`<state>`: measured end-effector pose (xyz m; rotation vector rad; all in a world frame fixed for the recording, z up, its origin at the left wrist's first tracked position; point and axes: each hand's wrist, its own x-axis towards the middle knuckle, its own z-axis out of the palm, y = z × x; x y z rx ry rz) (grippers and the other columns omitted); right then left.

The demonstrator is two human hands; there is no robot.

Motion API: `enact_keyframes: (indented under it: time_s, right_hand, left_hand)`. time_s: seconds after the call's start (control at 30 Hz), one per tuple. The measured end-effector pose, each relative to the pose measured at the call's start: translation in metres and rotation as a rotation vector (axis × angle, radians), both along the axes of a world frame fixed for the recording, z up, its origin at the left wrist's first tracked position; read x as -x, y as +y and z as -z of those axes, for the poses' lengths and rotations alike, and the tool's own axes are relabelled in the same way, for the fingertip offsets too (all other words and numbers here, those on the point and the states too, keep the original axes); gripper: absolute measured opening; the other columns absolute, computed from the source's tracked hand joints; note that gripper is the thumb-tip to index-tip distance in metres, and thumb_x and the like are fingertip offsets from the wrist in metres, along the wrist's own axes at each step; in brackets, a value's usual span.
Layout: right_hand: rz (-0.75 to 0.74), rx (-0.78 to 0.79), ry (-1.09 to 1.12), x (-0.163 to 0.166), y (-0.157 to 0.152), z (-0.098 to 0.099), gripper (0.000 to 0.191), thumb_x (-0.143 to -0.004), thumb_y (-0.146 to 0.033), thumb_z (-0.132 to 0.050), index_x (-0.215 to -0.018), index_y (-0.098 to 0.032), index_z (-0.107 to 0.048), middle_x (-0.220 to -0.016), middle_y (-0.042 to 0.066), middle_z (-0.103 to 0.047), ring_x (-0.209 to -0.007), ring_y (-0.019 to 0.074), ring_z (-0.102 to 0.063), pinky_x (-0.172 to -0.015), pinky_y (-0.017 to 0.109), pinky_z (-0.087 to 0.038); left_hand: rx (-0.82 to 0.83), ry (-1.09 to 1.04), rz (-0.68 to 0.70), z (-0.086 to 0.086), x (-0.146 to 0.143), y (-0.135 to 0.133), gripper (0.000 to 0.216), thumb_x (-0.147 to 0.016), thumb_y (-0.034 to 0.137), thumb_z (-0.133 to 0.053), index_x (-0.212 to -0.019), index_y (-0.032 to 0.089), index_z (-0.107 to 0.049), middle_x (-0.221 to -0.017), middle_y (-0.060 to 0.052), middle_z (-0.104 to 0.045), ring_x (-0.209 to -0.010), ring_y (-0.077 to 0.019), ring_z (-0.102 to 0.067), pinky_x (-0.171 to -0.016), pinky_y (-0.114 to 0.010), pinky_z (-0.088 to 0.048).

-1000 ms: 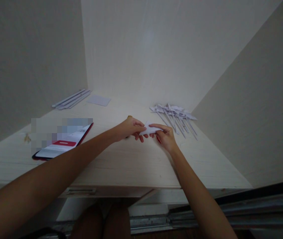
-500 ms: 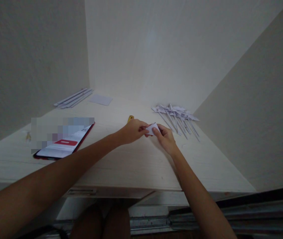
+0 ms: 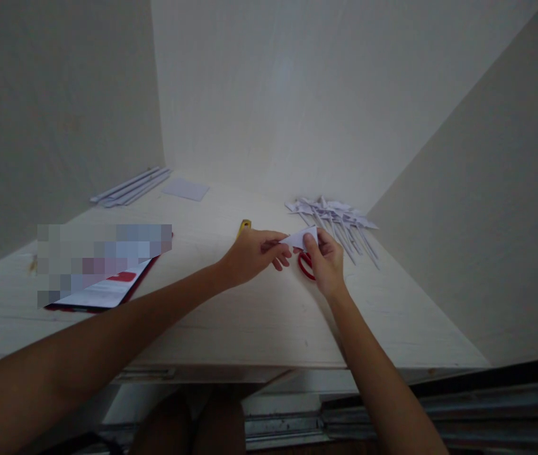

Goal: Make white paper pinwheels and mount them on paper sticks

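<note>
Both hands meet over the middle of a pale wooden desk (image 3: 231, 328). Between them is a small white folded paper piece (image 3: 303, 238). My left hand (image 3: 252, 254) pinches its left end with closed fingers. My right hand (image 3: 326, 260) pinches its right end. Just under my right hand lies a red scissors handle (image 3: 304, 265) on the desk. A small yellow object (image 3: 245, 224) peeks out behind my left hand.
A pile of several folded white paper pieces with long stems (image 3: 338, 221) lies at the right rear. White paper strips (image 3: 129, 186) and a small white sheet (image 3: 186, 189) lie at the left rear. A phone (image 3: 103, 291) rests at the left. Walls enclose the desk.
The paper piece has been turned and lifted slightly between my fingers. My right hand has shifted right, uncovering the red scissors handle beneath it.
</note>
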<state>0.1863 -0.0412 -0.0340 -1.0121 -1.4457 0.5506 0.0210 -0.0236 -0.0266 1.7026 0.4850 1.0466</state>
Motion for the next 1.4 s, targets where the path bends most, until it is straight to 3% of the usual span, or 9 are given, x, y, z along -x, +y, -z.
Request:
enact_keyframes:
  time_s: [0.3,0.63,0.93,1.2,1.4]
  right_hand:
    - [0.001,-0.034,-0.013,-0.001,0.0,-0.001,0.018,-0.08,-0.038,-0.057,-0.077,-0.02,-0.06,-0.064,-0.002,-0.059,-0.061,0.012,-0.055,-0.06,0.025,-0.044]
    - [-0.008,-0.044,-0.033,-0.001,0.001,0.0,0.016,-0.081,-0.036,-0.057,-0.077,-0.02,-0.06,-0.063,-0.003,-0.06,-0.06,0.011,-0.055,-0.058,0.023,-0.042]
    - [0.048,-0.034,-0.057,-0.002,0.0,0.001,0.019,-0.079,-0.038,-0.058,-0.079,-0.02,-0.061,-0.067,-0.002,-0.06,-0.062,0.0122,-0.055,-0.059,0.024,-0.044]
    - [0.026,-0.051,-0.108,-0.001,-0.003,-0.004,0.02,-0.08,-0.04,-0.056,-0.08,-0.021,-0.06,-0.066,0.0,-0.06,-0.064,0.0143,-0.056,-0.062,0.026,-0.046]
    - [0.036,-0.074,-0.115,-0.005,-0.002,-0.002,0.018,-0.08,-0.038,-0.057,-0.081,-0.02,-0.06,-0.073,0.0,-0.06,-0.07,0.0139,-0.056,-0.066,0.026,-0.045]
  left_hand:
    - [0.042,-0.056,0.004,-0.002,-0.001,-0.004,0.016,-0.077,0.02,-0.056,-0.082,0.007,-0.065,-0.081,-0.008,-0.071,-0.066,-0.013,-0.068,-0.065,-0.022,-0.058]
    - [-0.049,-0.042,-0.066,0.012,-0.005,-0.002,0.024,-0.083,0.027,-0.051,-0.089,0.008,-0.064,-0.084,-0.01,-0.071,-0.069,-0.0153,-0.069,-0.068,-0.026,-0.058]
    - [-0.205,-0.034,-0.131,0.015,-0.006,-0.005,0.025,-0.085,0.025,-0.048,-0.097,0.01,-0.064,-0.088,-0.009,-0.071,-0.072,-0.0143,-0.069,-0.069,-0.024,-0.057]
    - [-0.557,0.072,-0.378,0.022,-0.006,-0.007,0.027,-0.089,0.024,-0.043,-0.104,0.01,-0.06,-0.082,-0.01,-0.072,-0.072,-0.0148,-0.069,-0.068,-0.024,-0.055]
    - [-0.491,0.104,-0.358,0.019,-0.007,-0.009,0.026,-0.088,0.023,-0.045,-0.104,0.01,-0.061,-0.083,-0.009,-0.072,-0.072,-0.0149,-0.069,-0.068,-0.023,-0.055]
